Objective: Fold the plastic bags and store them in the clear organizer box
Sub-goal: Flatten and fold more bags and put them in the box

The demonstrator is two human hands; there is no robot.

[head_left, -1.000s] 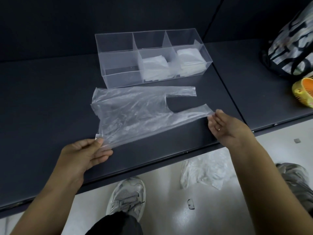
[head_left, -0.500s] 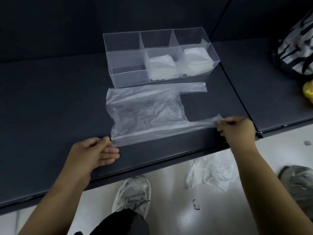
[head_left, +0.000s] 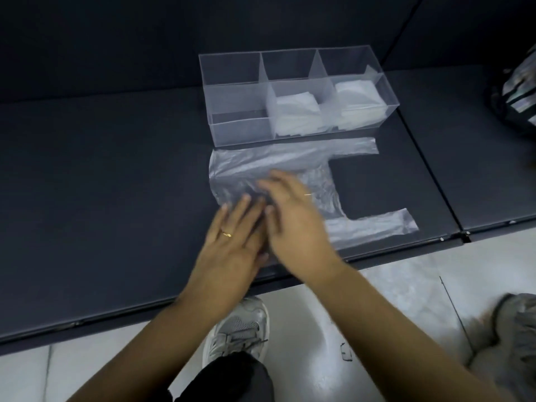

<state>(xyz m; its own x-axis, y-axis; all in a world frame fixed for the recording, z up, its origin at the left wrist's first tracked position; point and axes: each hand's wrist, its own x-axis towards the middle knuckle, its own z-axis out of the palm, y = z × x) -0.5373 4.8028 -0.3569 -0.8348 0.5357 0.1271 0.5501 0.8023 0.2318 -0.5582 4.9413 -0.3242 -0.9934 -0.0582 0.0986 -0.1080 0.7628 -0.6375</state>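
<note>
Fingers (head_left: pixel 236 217) flat on plastic bag (head_left: pixel 290 161) | dark tabletop (head_left: pixel 116 198) | pale tiled floor (head_left: pixel 493 256)

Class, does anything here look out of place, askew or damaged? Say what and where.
Only a small dark object lying loose on the floor, below the table edge. The plastic bag lies flat; the clear organizer box stands upright.

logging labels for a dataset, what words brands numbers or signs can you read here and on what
No text can be read anywhere.
clear organizer box: no label or print shows.
plastic bag: plain, no print.
patterned bag at the right edge: light and dark pattern, too blurred to tell lettering.
shoe: no logo legible.
</note>
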